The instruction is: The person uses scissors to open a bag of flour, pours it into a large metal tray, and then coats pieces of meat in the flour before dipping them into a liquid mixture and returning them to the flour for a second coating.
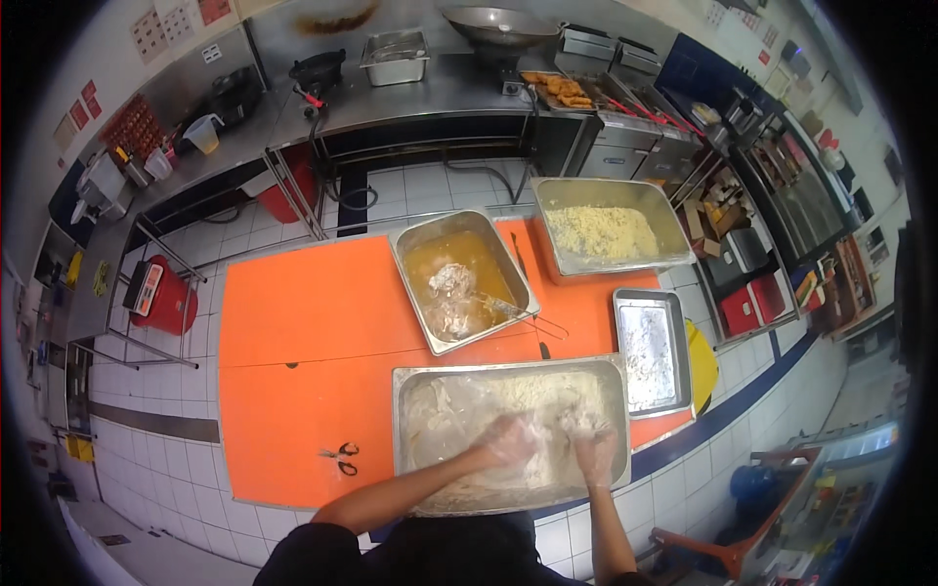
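A deep steel pan of pale flour (399, 420) stands at the near edge of the orange table. Inside it, my left hand (510, 439) is low over the flour near the middle, whitened by it, its fingers smeared by motion. At the pan's right side my right hand (593, 451) has its fingers closed about a flour-coated lump (582, 421), whose kind I cannot make out. Just beyond stands a steel pan of yellowish liquid (413, 293). Pale, coated pieces (451, 283) sit in the liquid, and a wire-handled strainer (508, 308) leans over its right rim.
Black-handled scissors (344, 457) lie on the orange table (293, 322) at left. A pan of yellow crumbs (547, 230) stands far right, with a shallow steel tray (684, 366) nearer me. Along the back counter are a wok (498, 24) and fried pieces (562, 90).
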Motion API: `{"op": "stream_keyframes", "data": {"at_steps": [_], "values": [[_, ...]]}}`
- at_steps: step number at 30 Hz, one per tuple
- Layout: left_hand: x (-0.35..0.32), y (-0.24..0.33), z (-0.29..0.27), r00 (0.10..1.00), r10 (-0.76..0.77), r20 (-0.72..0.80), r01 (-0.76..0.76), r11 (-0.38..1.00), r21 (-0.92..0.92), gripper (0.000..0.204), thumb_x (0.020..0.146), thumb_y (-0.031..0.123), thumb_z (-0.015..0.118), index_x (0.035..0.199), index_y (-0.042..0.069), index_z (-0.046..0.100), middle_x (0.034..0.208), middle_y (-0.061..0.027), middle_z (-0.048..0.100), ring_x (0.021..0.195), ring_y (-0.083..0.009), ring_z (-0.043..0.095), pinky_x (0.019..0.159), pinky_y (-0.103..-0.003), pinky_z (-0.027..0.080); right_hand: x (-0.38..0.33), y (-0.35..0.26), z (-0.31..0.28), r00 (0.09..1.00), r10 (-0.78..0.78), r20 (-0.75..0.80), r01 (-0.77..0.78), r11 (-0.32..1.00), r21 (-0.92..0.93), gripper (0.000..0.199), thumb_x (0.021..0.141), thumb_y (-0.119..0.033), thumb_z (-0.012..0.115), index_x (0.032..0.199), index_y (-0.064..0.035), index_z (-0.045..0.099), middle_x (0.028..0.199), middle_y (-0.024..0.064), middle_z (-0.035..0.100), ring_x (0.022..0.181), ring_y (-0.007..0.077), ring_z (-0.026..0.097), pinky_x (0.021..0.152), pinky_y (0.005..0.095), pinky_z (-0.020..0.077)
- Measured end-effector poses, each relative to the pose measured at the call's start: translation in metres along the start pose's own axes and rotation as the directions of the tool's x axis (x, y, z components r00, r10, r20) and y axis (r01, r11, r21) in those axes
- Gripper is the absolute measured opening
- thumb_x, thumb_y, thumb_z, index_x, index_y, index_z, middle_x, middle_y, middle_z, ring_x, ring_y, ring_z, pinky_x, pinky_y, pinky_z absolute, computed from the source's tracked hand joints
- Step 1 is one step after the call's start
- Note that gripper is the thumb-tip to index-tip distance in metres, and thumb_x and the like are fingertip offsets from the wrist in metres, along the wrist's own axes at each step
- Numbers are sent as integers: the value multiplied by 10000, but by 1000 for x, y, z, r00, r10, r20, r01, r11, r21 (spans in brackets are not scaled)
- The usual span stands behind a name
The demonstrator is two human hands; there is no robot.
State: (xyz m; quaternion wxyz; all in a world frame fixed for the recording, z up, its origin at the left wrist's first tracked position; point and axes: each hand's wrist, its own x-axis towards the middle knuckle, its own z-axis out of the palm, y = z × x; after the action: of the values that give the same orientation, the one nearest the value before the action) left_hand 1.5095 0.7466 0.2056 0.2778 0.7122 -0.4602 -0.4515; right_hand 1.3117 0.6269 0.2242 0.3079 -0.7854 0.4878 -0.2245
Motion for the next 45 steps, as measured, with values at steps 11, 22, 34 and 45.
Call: {"op": "stream_keyframes", "data": {"at_steps": [11, 22, 34, 45], "values": [[22, 62, -223, 887, 440, -142, -202, 644, 738, 303, 851, 164, 660, 1128, 41, 663, 1078, -181, 698, 980, -325, 677, 904, -416, 555, 162, -171, 95, 914, -12, 406, -91, 968, 233, 420, 818, -386, 711, 1015, -15, 718, 986, 190, 721, 908, 353, 685, 800, 470, 542], [64, -61, -213, 926, 372, -59, -234, 693, 682, 353, 870, 229, 681, 1183, 67, 653, 1106, -188, 715, 1063, -379, 678, 914, -451, 524, 71, -80, 113, 992, -124, -2, 120, 950, 289, 281, 879, -232, 646, 811, 36, 689, 827, 266, 681, 825, 437, 680, 782, 537, 534], [105, 31, 28, 975, 152, 164, -223, 729, 647, 730, 905, 623, 610, 1453, 145, 548, 1443, -219, 562, 1269, -382, 587, 1088, -482, 457, -40, 74, 22, 769, 407, 493, -87, 831, -550, 266, 816, -186, 644, 939, 23, 754, 979, 254, 726, 976, 378, 715, 873, 442, 564], [84, -53, 93, 973, 204, 107, -230, 845, 482, 771, 865, 536, 684, 1493, 131, 495, 1454, -275, 518, 1229, -404, 608, 1025, -484, 486, -71, 99, 3, 943, 149, 299, 3, 891, -453, 360, 803, -316, 677, 873, 31, 742, 891, 263, 707, 853, 395, 703, 829, 454, 559]]}}
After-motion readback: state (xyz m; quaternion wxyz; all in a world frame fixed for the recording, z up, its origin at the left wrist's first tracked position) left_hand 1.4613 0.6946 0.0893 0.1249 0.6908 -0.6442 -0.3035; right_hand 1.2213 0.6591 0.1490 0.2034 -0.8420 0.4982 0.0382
